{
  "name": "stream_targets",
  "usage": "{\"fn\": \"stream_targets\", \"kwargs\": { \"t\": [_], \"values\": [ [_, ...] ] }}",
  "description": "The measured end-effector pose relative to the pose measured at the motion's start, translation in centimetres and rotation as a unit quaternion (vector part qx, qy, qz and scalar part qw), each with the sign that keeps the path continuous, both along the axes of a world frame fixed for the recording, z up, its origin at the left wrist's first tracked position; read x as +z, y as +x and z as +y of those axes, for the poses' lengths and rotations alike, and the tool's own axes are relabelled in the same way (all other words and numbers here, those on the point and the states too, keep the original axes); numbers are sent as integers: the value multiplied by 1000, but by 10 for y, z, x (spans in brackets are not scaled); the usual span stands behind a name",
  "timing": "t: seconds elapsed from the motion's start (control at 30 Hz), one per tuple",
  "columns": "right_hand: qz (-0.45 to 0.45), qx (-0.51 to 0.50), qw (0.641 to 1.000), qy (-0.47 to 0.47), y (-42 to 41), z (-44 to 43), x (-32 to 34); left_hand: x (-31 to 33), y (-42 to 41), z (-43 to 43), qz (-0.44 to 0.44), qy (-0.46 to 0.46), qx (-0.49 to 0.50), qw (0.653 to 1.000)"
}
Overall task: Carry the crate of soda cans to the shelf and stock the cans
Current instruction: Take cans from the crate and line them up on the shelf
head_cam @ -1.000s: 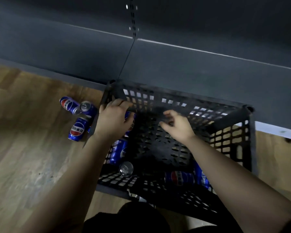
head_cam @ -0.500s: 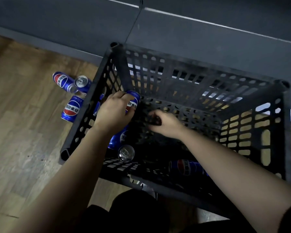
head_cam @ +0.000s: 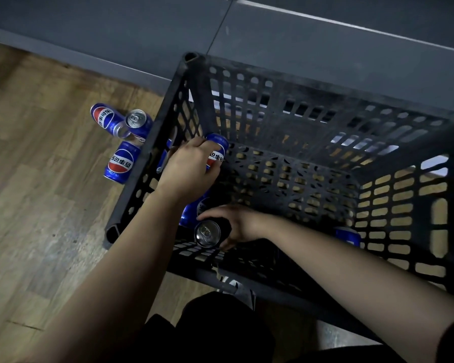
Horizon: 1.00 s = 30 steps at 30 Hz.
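Note:
A black slotted plastic crate (head_cam: 309,106) stands on the wooden floor against a dark grey shelf base (head_cam: 325,45). Inside it, my left hand (head_cam: 189,169) is closed around a blue soda can (head_cam: 216,153) near the left wall. My right hand (head_cam: 236,226) grips another can (head_cam: 207,233) whose silver top faces me, low at the crate's near-left corner. Another blue can (head_cam: 194,210) lies between the two hands, and one more (head_cam: 347,235) rests at the near right of the crate floor.
Three blue soda cans lie on the wood floor (head_cam: 37,205) just left of the crate: one (head_cam: 106,119) on its side, one (head_cam: 138,121) beside it, one (head_cam: 119,162) nearer me. My dark-clothed knees (head_cam: 220,331) are at the bottom edge.
My right hand came back from the crate's middle toward me and closed on the silver-topped can. My left hand kept hold of its can. The view moved closer over the crate.

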State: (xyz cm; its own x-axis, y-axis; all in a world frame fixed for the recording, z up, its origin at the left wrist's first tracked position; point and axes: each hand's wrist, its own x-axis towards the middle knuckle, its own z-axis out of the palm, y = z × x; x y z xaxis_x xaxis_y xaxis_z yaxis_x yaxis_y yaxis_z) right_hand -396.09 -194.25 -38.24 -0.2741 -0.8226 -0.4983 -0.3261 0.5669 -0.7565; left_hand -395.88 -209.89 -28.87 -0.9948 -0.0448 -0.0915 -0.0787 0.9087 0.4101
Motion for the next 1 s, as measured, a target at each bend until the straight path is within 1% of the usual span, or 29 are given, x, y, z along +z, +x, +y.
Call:
{"fn": "stream_targets", "kwargs": {
  "t": [0.2, 0.33, 0.5, 0.63, 0.73, 0.9, 1.0],
  "values": [
    [4, -10, 1000, -2, 7, -6, -5, 0, 0, -1, 1, 0, 1, 1000],
    [-8, -34, 999, -5, 8, -2, -4, 1, 0, 1, 0, 0, 4, 1000],
    [-56, -89, 994, -10, 14, -1, -6, 0, 0, 1, 1, -1, 6, 1000],
    [-13, -66, 998, -9, 10, 1, -6, 0, 1, 1, -4, -6, 5, 1000],
    [-13, -72, 997, -1, 10, 4, -7, 0, 0, 2, -12, -9, 6, 1000],
    [3, -95, 995, -14, 1, 18, 4, 0, -1, 3, -27, -7, 11, 1000],
    [-10, -149, 988, -29, -8, 35, 12, 0, -1, 3, -26, -10, 11, 1000]
  ]
}}
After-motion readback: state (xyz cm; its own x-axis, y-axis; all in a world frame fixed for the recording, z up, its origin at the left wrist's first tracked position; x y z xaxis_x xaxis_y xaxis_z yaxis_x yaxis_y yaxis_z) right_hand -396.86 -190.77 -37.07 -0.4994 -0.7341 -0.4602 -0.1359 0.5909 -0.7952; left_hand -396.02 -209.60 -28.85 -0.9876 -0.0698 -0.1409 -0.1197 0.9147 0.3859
